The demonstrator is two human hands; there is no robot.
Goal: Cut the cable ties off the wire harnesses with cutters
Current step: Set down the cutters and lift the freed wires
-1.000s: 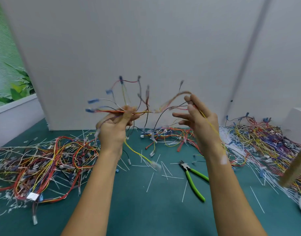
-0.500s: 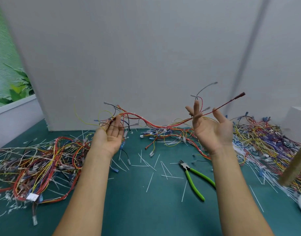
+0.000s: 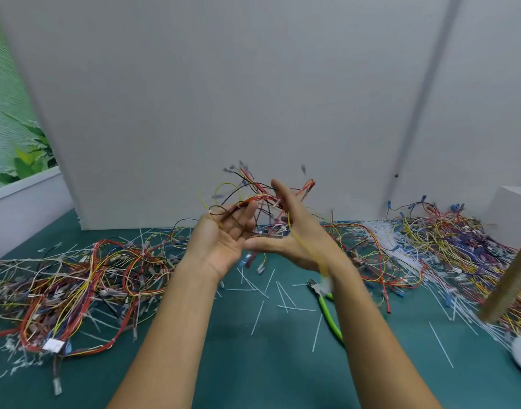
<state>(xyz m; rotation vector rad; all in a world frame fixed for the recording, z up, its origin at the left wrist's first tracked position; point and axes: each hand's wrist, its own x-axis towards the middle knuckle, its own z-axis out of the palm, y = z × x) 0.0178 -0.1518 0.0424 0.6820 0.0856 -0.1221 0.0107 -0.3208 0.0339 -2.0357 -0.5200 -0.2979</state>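
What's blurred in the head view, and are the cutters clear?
Head view: motion blur smears the wire harness ends above the left hand and right hand, and the connector dangling at the right wrist. Head view: the cutters on the mat read sharp, partly behind the right forearm. Light even, no glare.

Bright, even light; soft shadows; hands (image 3: 253,231) motion-blurred, perhaps mid-movement; wide-angle bending at edges.

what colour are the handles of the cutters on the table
Bright green; the cutters lie on the teal table, clearest in the head view.
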